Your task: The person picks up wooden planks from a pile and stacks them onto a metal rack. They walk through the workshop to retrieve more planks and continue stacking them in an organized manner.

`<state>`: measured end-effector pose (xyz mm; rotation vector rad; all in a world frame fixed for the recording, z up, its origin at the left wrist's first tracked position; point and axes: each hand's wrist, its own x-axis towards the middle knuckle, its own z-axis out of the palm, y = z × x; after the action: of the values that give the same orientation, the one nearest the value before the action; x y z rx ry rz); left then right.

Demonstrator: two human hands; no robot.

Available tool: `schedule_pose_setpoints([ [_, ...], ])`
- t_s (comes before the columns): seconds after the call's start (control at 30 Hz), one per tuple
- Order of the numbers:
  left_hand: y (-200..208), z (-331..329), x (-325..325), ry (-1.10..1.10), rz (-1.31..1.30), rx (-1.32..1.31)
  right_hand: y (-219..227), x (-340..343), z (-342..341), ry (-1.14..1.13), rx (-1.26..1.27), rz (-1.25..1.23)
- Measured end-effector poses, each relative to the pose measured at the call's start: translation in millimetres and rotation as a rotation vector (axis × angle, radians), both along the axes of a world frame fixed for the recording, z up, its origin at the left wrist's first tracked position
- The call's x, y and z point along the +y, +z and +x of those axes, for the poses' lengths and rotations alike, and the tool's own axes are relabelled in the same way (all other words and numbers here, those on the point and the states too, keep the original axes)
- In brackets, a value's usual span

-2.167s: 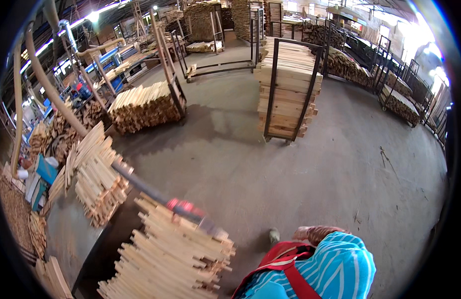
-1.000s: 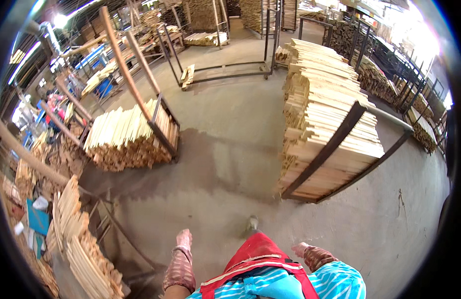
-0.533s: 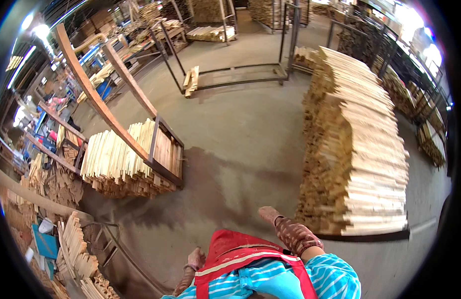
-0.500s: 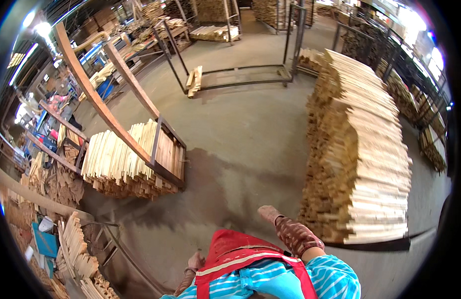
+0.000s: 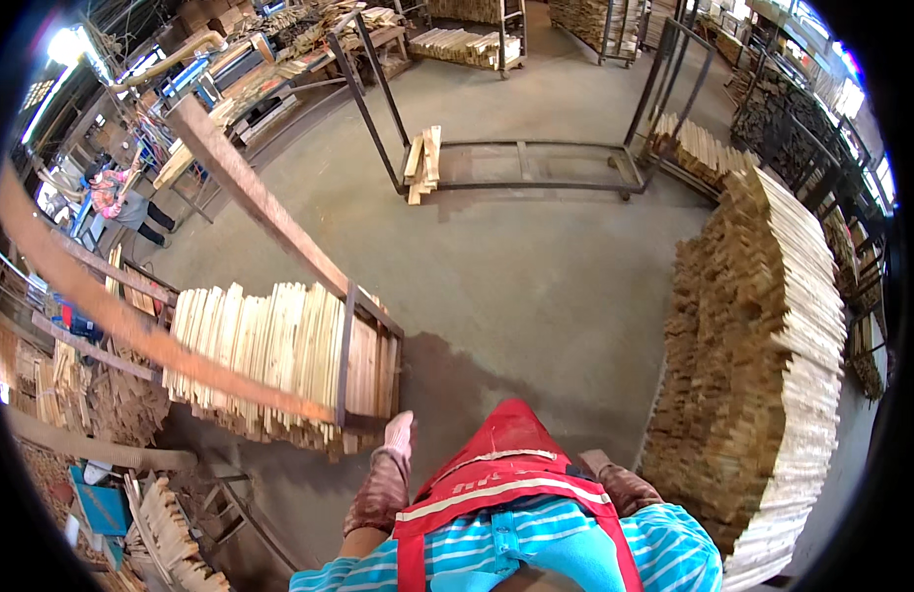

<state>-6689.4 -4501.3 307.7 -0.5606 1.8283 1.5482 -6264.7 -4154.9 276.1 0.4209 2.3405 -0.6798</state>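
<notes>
Beside the metal-framed rack [image 5: 347,340], our left hand [image 5: 401,434] appears empty, fingers loosely extended; we cannot tell our right hand's [image 5: 595,461] grip. We seem to be at a passing step, calling for clearance of the rack's corner. Its pale wooden slats [image 5: 265,321] lie stacked, ends uneven.

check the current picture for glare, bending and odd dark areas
Head view: glare flares around the lamp at upper left and the window at upper right; same head view, the long brown post at left looks bowed by the fisheye, with black filling the corners; also there, a dark floor patch, shadow or damp, I cannot tell.
</notes>
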Motion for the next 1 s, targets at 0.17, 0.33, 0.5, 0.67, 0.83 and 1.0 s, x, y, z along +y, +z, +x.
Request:
schedule_pose_setpoints([
  [0.17,46,-161,159,-0.085,0.21,-0.019,-18,66,-104,0.016,-0.028,-0.025],
  [0.33,30,-268,210,-0.095,0.299,0.002,6,177,-310,0.066,-0.055,0.04],
  [0.5,26,-315,242,0.109,0.04,-0.16,16,300,-517,-0.109,0.098,0.145],
  [0.67,-53,-384,192,-0.64,-0.613,0.492,84,302,-764,-0.345,0.21,-0.17],
  [0.83,-61,-485,244,-0.939,-0.71,0.42,45,342,-908,0.301,0.262,0.017],
  [1.0,-54,-644,268,-0.872,-0.403,0.572,-10,402,-995,0.472,0.618,-0.035],
])
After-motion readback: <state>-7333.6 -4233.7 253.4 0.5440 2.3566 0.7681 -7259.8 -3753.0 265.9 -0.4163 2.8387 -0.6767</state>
